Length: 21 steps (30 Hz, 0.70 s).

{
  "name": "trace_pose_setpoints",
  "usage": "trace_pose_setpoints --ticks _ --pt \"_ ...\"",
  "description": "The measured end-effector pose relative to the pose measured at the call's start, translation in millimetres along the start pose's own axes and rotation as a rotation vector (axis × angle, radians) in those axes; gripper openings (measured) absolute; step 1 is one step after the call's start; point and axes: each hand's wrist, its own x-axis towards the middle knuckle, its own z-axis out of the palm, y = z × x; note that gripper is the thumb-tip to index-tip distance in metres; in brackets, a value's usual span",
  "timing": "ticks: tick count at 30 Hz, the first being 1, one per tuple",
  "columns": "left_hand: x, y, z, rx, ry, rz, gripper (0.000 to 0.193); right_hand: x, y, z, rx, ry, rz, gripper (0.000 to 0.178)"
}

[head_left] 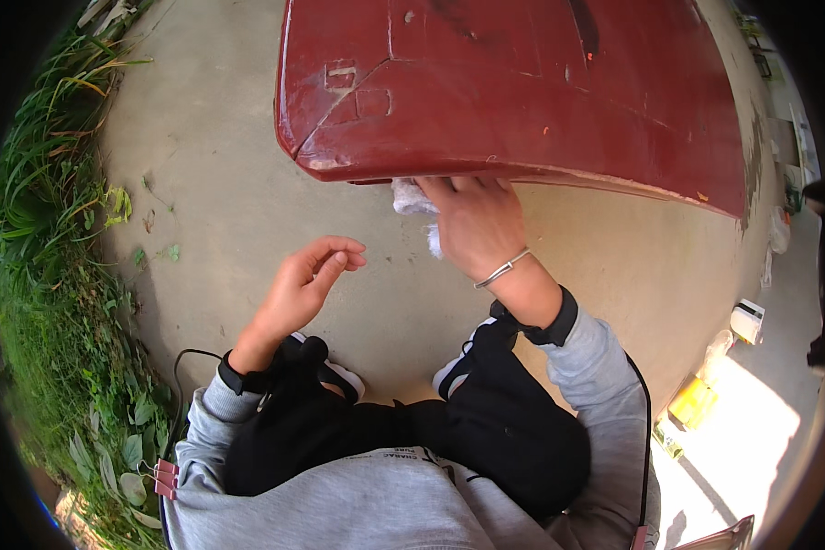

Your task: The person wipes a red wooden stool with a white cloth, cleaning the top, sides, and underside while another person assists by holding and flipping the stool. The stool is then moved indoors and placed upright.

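Observation:
A large dark red wooden piece, glossy and scuffed with cracks and a patched joint near its left corner, stands in front of me. My right hand presses a crumpled white cloth against the underside of its near edge. Those fingertips are partly hidden beneath the edge, and a frayed end of the cloth hangs below them. Off to the left, my left hand hovers over the concrete with nothing in it, its fingers loosely curved and apart from the thumb. It touches neither the red wood nor the cloth.
Concrete floor lies under the red piece and my shoes. Green plants border the left side. At the right, a yellow package and a white box sit near a sunlit patch. Black cables run beside both my arms.

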Motion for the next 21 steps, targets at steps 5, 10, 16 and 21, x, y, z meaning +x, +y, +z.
trace_pose_setpoints --ticks 5,10,16,21 --pt "4 1 1 -0.044 -0.085 0.002 0.023 5 -12 38 0.137 -0.142 0.097 0.043" --pt "0 -1 -13 0.024 -0.083 0.027 0.022 -10 34 11 -0.113 -0.114 0.023 0.028" --pt "-9 -13 -23 0.036 0.001 -0.043 0.021 -93 185 -59 -0.574 -0.376 0.303 0.041" --pt "-7 -11 -11 0.100 -0.035 -0.064 0.021 -159 323 -93 -0.822 -0.545 0.806 0.043"
